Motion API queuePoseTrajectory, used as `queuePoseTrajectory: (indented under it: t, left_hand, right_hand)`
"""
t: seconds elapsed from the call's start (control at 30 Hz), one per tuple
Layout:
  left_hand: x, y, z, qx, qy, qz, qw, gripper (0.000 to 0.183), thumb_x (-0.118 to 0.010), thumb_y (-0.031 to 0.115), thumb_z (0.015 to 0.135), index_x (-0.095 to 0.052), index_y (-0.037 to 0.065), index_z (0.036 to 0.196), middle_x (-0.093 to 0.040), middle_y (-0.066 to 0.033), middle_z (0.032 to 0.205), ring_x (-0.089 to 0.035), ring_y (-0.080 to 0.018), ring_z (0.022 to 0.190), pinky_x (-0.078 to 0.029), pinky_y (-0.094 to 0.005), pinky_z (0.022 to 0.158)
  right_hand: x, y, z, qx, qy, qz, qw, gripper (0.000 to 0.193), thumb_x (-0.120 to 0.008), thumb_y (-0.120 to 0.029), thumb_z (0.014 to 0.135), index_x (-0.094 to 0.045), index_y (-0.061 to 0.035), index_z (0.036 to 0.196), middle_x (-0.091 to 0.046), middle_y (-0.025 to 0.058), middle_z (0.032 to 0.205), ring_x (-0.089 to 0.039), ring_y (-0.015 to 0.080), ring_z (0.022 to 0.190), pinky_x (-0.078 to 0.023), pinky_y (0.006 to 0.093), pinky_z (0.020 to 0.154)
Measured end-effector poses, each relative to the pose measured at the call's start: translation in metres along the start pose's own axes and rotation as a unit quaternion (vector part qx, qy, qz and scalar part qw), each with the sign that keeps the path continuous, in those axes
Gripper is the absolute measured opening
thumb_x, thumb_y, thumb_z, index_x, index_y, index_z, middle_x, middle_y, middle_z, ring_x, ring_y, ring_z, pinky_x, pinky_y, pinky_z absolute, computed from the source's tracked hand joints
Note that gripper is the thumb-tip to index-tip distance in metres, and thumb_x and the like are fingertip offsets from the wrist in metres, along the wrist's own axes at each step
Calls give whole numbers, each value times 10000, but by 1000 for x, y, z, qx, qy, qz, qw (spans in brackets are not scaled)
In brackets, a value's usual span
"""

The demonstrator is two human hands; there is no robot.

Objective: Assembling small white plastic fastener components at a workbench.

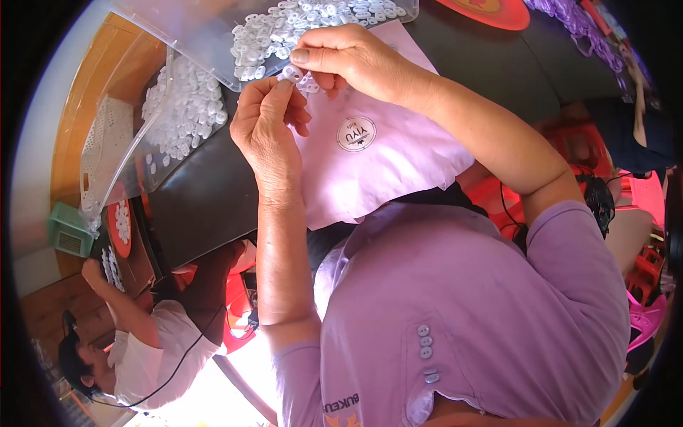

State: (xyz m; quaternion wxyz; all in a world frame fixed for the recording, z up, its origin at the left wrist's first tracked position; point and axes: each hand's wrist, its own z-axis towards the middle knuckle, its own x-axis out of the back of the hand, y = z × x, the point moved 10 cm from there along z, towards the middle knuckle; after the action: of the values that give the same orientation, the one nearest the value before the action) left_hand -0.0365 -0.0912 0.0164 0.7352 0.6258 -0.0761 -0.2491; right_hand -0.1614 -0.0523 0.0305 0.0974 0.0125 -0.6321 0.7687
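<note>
Between my two hands is a small white plastic piece (pixel 292 72) with two holes, like a cord lock. My left hand (pixel 270 132) pinches it from below with thumb and forefinger. From above, my right hand (pixel 356 62) has its thumb and finger closed at the piece's upper edge; its other fingers curl under. Just beyond my hands lies a heap of similar white pieces (pixel 256 43) in a clear plastic bin (pixel 181 32). A pink cloth (pixel 398 153) with a round printed mark spreads beneath my hands, from the dark table over my lap.
More white pieces (pixel 188 107) lie in clear plastic at left. A red plate (pixel 491 13) and purple cords (pixel 565 25) are at far right. At lower left, a person in a white shirt (pixel 160 356) reaches toward white pieces near a green basket (pixel 70 229).
</note>
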Motion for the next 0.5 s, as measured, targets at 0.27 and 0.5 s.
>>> queuePoseTrajectory:
  t: [0.27,0.5]
  left_hand:
    - [0,-1,0,1,5,6,1000,138,-580,101,923,-591,-34,896,-606,-75,696,-537,-109,539,-407,-226,449]
    - [-4,-6,1,16,-9,32,999,140,-582,106,942,-595,-18,879,-598,-57,686,-527,-96,535,-397,-222,446]
  right_hand:
    - [-6,1,2,9,-23,-82,996,278,-558,-293,971,-621,-39,877,-527,-10,640,-525,75,603,-433,238,556]
    - [-5,0,3,63,-21,-134,989,277,-571,-272,963,-603,-23,846,-533,-5,639,-504,75,544,-407,247,506]
